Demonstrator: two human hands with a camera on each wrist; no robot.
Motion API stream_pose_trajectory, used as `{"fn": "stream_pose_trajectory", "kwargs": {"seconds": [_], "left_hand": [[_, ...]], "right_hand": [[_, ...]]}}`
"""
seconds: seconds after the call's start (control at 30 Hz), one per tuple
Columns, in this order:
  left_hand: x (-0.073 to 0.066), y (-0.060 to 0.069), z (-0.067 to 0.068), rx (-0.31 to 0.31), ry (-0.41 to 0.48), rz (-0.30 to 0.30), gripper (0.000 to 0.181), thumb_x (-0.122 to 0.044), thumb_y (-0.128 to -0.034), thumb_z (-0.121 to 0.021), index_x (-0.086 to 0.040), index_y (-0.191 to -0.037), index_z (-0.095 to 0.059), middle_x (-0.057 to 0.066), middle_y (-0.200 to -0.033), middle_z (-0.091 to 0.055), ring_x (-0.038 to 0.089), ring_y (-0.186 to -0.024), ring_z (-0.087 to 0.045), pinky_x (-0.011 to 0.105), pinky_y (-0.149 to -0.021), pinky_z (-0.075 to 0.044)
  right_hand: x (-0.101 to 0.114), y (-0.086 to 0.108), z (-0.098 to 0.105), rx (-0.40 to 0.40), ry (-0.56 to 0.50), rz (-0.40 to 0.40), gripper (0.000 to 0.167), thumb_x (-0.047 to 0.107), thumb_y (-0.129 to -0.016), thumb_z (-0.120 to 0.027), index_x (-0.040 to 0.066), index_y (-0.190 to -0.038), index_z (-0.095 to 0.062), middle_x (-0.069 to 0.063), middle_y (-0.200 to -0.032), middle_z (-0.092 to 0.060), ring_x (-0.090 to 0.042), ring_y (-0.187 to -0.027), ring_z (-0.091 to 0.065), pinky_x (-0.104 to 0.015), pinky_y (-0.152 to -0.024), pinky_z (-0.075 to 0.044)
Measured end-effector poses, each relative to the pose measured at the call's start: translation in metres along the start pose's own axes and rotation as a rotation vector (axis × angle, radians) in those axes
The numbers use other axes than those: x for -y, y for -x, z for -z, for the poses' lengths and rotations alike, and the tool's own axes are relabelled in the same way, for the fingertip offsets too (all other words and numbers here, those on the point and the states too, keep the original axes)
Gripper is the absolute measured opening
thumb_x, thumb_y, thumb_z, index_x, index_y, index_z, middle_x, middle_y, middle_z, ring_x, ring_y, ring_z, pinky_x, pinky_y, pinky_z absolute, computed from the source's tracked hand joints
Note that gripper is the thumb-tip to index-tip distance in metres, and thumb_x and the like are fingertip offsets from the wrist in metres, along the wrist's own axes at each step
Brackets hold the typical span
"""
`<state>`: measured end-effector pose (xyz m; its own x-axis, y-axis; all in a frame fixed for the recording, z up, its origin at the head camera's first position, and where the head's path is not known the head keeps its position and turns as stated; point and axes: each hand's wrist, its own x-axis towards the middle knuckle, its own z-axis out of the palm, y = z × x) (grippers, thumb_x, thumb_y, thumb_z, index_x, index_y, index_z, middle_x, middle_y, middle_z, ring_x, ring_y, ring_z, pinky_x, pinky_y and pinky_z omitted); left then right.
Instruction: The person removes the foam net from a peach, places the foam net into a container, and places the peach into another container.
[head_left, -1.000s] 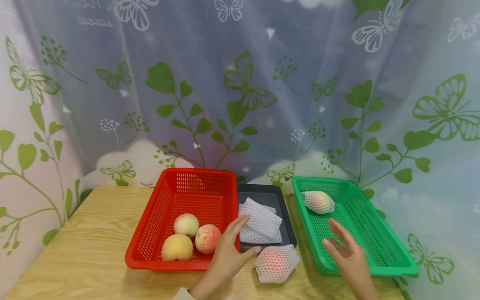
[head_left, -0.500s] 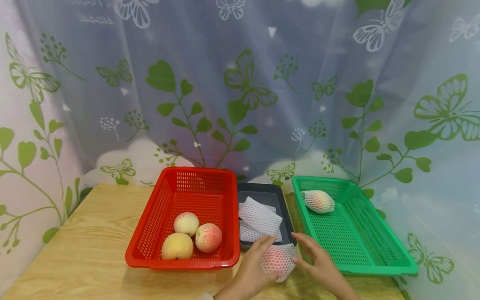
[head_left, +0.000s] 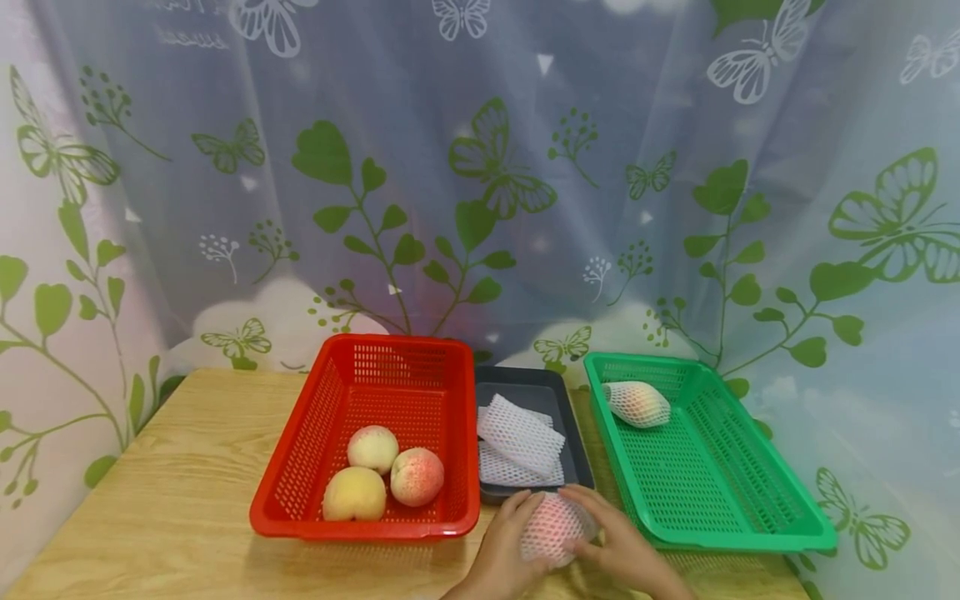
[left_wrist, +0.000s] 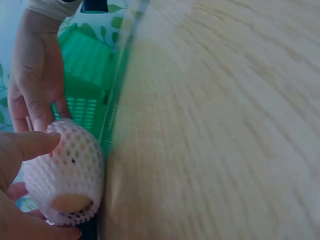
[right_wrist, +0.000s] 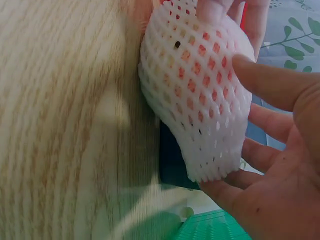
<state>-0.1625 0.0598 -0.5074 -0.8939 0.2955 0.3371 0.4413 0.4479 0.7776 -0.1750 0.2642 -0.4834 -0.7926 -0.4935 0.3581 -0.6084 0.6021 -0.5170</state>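
A peach in a white foam net sleeve (head_left: 553, 527) is at the front of the table, between both hands. My left hand (head_left: 504, 546) grips it from the left, and its thumb presses the netting in the left wrist view. From the other side my right hand (head_left: 617, 542) holds it, with the thumb (right_wrist: 267, 82) on the mesh and fingers behind. The sleeve's narrow end (right_wrist: 215, 165) points toward the right palm. At the sleeve's other end, bare peach skin (left_wrist: 71, 203) shows through the opening.
Behind the hands, a dark tray (head_left: 576, 454) bears several flat foam net sleeves (head_left: 521, 433). The red basket (head_left: 363, 528) at left contains bare peaches (head_left: 355, 494). The green basket (head_left: 712, 500) at right contains one netted peach (head_left: 637, 403). A patterned curtain (head_left: 480, 275) hangs behind.
Both hands have come together onto the netted peach: the left moved right and toward the front edge, the right moved left from over the green basket. Baskets and tray stay put.
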Motion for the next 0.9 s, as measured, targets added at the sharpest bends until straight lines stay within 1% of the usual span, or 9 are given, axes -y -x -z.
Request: {"fn": "stream_pose_trajectory", "kwargs": {"seconds": [0.17,0.23,0.37,0.43,0.53,0.6,0.7,0.8,0.9], "left_hand": [[0.005,0.002,-0.003,0.005,0.048,-0.003,0.073,-0.019,-0.0727,-0.083,-0.008,-0.137,-0.05,0.02,-0.136,-0.047,0.033,-0.116,-0.053,0.042,-0.094,-0.048],[0.008,0.002,-0.003,0.011,0.048,-0.027,0.073,-0.02,-0.0738,-0.082,-0.008,-0.138,-0.049,0.019,-0.136,-0.047,0.032,-0.117,-0.053,0.041,-0.095,-0.048],[0.013,0.002,-0.003,0.022,0.037,-0.08,0.077,-0.012,-0.0714,-0.082,-0.005,-0.139,-0.046,0.018,-0.137,-0.047,0.031,-0.119,-0.052,0.041,-0.097,-0.047],[0.014,0.002,-0.002,0.018,0.037,-0.094,0.08,-0.007,-0.0682,-0.082,-0.005,-0.139,-0.046,0.018,-0.136,-0.047,0.032,-0.119,-0.052,0.041,-0.098,-0.046],[0.015,0.001,-0.002,0.02,0.065,-0.072,0.081,-0.003,-0.0664,-0.082,-0.006,-0.139,-0.046,0.016,-0.136,-0.048,0.031,-0.119,-0.052,0.041,-0.099,-0.046],[0.016,0.0,-0.003,0.02,0.088,-0.044,0.081,-0.002,-0.0663,-0.082,-0.007,-0.139,-0.047,0.015,-0.136,-0.049,0.03,-0.12,-0.052,0.041,-0.099,-0.046],[0.016,0.0,-0.004,0.009,0.111,-0.023,0.08,-0.002,-0.0652,-0.082,-0.007,-0.137,-0.049,0.014,-0.136,-0.05,0.029,-0.119,-0.052,0.041,-0.098,-0.046],[0.017,0.0,-0.005,-0.005,0.12,-0.022,0.078,-0.002,-0.0647,-0.082,-0.008,-0.136,-0.051,0.013,-0.135,-0.051,0.029,-0.119,-0.053,0.04,-0.099,-0.046],[0.016,0.0,-0.005,-0.019,0.116,-0.045,0.077,-0.003,-0.0644,-0.083,-0.009,-0.135,-0.053,0.013,-0.134,-0.053,0.028,-0.118,-0.054,0.039,-0.099,-0.046]], "right_hand": [[-0.001,0.0,0.001,0.054,-0.01,0.01,0.057,0.026,-0.084,-0.073,0.005,-0.133,-0.052,-0.012,-0.126,-0.058,-0.028,-0.112,-0.056,-0.043,-0.089,-0.05],[-0.001,0.0,0.001,0.053,-0.014,0.024,0.058,0.026,-0.083,-0.074,0.004,-0.132,-0.052,-0.013,-0.124,-0.059,-0.027,-0.11,-0.057,-0.042,-0.088,-0.05],[-0.004,0.0,-0.001,0.05,-0.04,0.025,0.059,0.024,-0.082,-0.075,0.001,-0.131,-0.052,-0.014,-0.12,-0.059,-0.02,-0.105,-0.058,-0.034,-0.084,-0.052],[-0.006,0.001,-0.003,0.073,-0.101,-0.016,0.059,0.022,-0.083,-0.075,0.001,-0.132,-0.051,-0.015,-0.122,-0.057,-0.015,-0.106,-0.055,-0.03,-0.082,-0.051],[-0.007,0.002,-0.005,0.119,-0.257,-0.113,0.059,0.019,-0.085,-0.073,0.001,-0.135,-0.047,-0.021,-0.127,-0.053,-0.011,-0.106,-0.054,-0.027,-0.08,-0.05],[-0.008,0.002,-0.006,0.152,-0.382,-0.195,0.06,0.018,-0.087,-0.07,0.001,-0.138,-0.043,-0.025,-0.13,-0.049,-0.012,-0.106,-0.054,-0.027,-0.08,-0.05],[-0.009,0.003,-0.007,0.174,-0.528,-0.304,0.061,0.016,-0.089,-0.068,0.001,-0.14,-0.04,-0.029,-0.132,-0.045,-0.016,-0.105,-0.055,-0.027,-0.08,-0.051],[-0.011,0.003,-0.009,0.168,-0.61,-0.399,0.062,0.014,-0.089,-0.068,0.001,-0.142,-0.038,-0.03,-0.133,-0.044,-0.022,-0.107,-0.054,-0.028,-0.082,-0.05],[-0.011,0.004,-0.009,0.147,-0.656,-0.459,0.064,0.014,-0.089,-0.068,0.0,-0.143,-0.036,-0.027,-0.129,-0.047,-0.024,-0.105,-0.054,-0.029,-0.081,-0.051]]}}
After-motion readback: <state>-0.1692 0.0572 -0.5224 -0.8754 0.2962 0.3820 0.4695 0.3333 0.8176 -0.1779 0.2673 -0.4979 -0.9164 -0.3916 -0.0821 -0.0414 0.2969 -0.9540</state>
